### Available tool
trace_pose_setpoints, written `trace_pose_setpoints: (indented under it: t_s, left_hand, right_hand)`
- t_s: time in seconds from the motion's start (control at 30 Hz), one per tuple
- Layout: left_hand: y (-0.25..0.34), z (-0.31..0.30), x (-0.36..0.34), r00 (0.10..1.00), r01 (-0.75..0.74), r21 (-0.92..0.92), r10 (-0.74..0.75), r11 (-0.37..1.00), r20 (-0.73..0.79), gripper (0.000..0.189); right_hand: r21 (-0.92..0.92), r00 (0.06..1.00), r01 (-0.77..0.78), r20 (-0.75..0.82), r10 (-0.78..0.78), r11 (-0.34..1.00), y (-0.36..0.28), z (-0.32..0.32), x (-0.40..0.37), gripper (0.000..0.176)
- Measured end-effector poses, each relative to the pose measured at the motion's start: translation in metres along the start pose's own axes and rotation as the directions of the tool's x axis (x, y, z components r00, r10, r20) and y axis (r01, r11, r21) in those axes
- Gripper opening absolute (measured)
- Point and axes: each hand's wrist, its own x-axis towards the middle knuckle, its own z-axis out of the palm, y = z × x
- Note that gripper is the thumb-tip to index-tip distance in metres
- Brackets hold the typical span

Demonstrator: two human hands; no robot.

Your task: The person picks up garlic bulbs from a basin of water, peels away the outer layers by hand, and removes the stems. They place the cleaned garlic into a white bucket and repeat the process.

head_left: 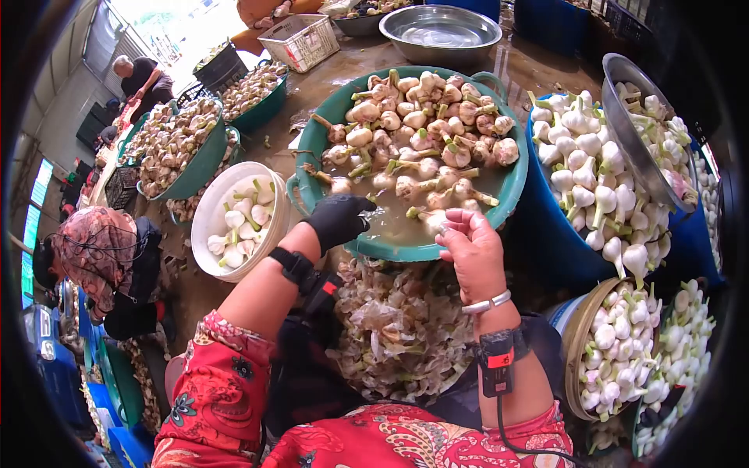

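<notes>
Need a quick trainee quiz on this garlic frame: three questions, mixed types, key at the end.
1. What covers the left hand?
a) a striped mitten
b) a black glove
c) nothing
2. True or false: the green tub holds garlic and murky water.
3. Fill in: a metal bracelet circles the person's ___ wrist.

Key: 1 b; 2 true; 3 right.

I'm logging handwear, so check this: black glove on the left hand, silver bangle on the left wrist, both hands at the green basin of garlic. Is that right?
No: the head view shows the silver bangle on the right wrist, not the left. The rest stands: black glove on the left hand, with it and the right hand at the green basin of garlic.
</notes>
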Motion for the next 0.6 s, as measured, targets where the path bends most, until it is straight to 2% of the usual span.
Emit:
trace_pose_setpoints:
  t_s: [0.03,0.1,0.13,0.17,0.23,0.27,0.3,0.37,0.4,0.43,0.5,0.53,0.57,0.6]
  left_hand:
    - [0.007,-0.003,0.013,1.000,-0.008,-0.003,0.008,1.000,-0.001,0.039]
    - [0.019,-0.008,0.036,0.965,0.069,0.106,-0.093,0.992,0.244,0.054]
    - [0.011,0.007,0.049,0.957,0.135,-0.010,-0.128,0.991,0.259,0.066]
    - [0.003,0.022,0.059,0.958,0.130,-0.010,-0.123,0.991,0.259,0.066]
    - [-0.007,0.048,0.075,0.985,-0.032,0.069,0.020,0.997,0.170,0.061]
    - [-0.015,0.063,0.084,0.977,-0.079,0.133,0.051,0.988,0.206,0.056]
    - [-0.016,0.071,0.089,0.977,-0.086,0.135,0.057,0.987,0.208,0.056]
    - [-0.018,0.086,0.095,0.930,-0.032,0.270,-0.070,0.962,0.362,0.032]
    - [-0.013,0.083,0.091,0.936,-0.074,0.295,-0.036,0.953,0.351,0.022]
    - [-0.009,0.077,0.090,0.935,-0.080,0.297,-0.032,0.951,0.354,0.022]
    - [-0.005,0.064,0.086,0.962,-0.083,0.249,0.012,0.965,0.274,0.022]
    - [0.000,0.051,0.082,0.984,-0.051,0.142,0.025,0.988,0.179,0.021]
    - [0.004,0.037,0.073,0.986,0.087,-0.152,-0.064,0.985,0.154,0.021]
    - [0.017,0.017,0.061,0.980,0.142,-0.275,-0.096,0.951,0.172,0.022]
  right_hand:
    - [0.068,0.999,-0.033,-0.002,0.033,0.997,-0.007,-0.003,0.000,0.022]
    - [0.090,0.999,-0.048,-0.014,0.050,0.995,-0.012,-0.007,0.001,0.021]
    - [0.115,0.998,-0.066,-0.016,0.068,0.991,-0.014,-0.007,0.001,0.020]
    - [0.114,0.998,-0.064,-0.021,0.067,0.991,-0.016,-0.006,0.001,0.020]
    - [0.202,0.995,-0.066,-0.054,0.079,0.977,-0.020,-0.003,0.001,0.021]
    - [0.180,0.998,-0.040,-0.049,0.049,0.983,-0.020,-0.004,0.001,0.019]
    - [0.182,0.997,-0.037,-0.056,0.048,0.983,-0.019,-0.006,0.001,0.019]
    - [0.129,0.999,-0.011,-0.044,0.017,0.992,-0.019,-0.010,0.002,0.018]
    - [0.119,0.999,-0.011,-0.051,0.017,0.993,-0.023,-0.011,0.001,0.018]
    - [0.122,0.998,-0.010,-0.058,0.017,0.992,-0.024,-0.013,0.001,0.018]
    - [0.105,0.999,-0.002,-0.050,0.007,0.994,-0.026,-0.015,0.001,0.017]
    - [0.110,0.999,-0.006,-0.051,0.012,0.994,-0.025,-0.015,0.000,0.017]
    - [0.090,1.000,-0.014,-0.017,0.016,0.996,-0.023,-0.015,0.000,0.023]
    - [0.069,1.000,-0.018,0.018,0.016,0.997,-0.021,-0.014,0.001,0.029]
